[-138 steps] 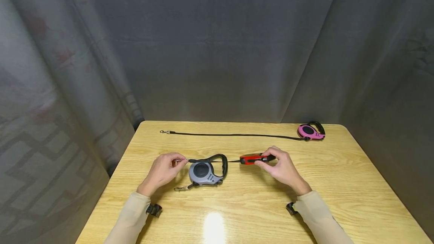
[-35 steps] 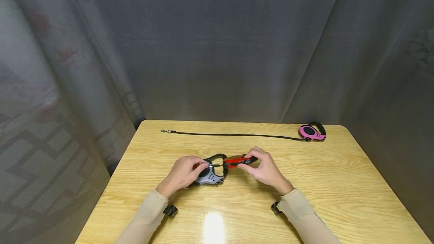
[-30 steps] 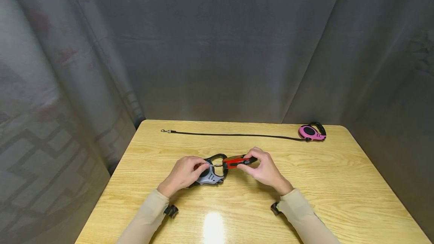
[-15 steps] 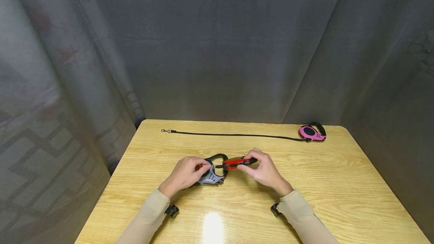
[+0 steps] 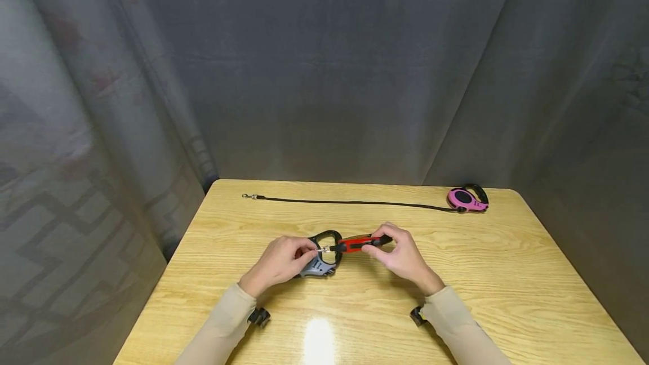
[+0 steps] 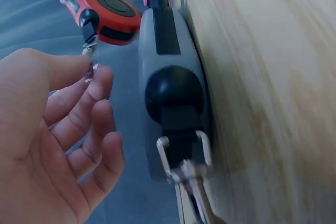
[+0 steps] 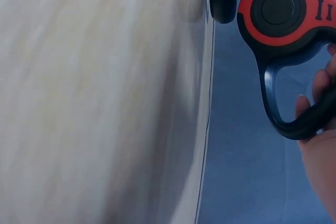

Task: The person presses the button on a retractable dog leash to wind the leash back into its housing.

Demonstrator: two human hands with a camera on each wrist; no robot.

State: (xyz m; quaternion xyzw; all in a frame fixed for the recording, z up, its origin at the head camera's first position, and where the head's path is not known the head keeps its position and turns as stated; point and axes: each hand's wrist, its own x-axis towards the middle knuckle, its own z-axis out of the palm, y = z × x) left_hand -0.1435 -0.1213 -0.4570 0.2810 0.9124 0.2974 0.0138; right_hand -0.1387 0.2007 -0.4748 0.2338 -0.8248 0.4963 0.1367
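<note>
Left hand pinches a metal clip between thumb and forefinger, over the grey reel lying on the worktop. Right hand grips the black handle of the raised red reel, marked with two dark I-shapes. Farther back lies a pink reel, its black cord drawn out.

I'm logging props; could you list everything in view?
Red retractable leash: 1, red-black, above table
Grey retractable leash: 1, grey-black, on table, centre
Pink retractable leash: 1, pink-black, table's back right
Pink leash's cord: 1, black, stretched leftward
Snap hooks: 3, silver, one per leash
Table: 1, light wood, underneath
Curtains: count unclear, grey, behind, beside table
Wrist cameras: 2, black, at wrists
Sleeves: 2, beige, both forearms
Left grip: 1, pinching red leash's hook
Right grip: 1, holding red leash
</note>
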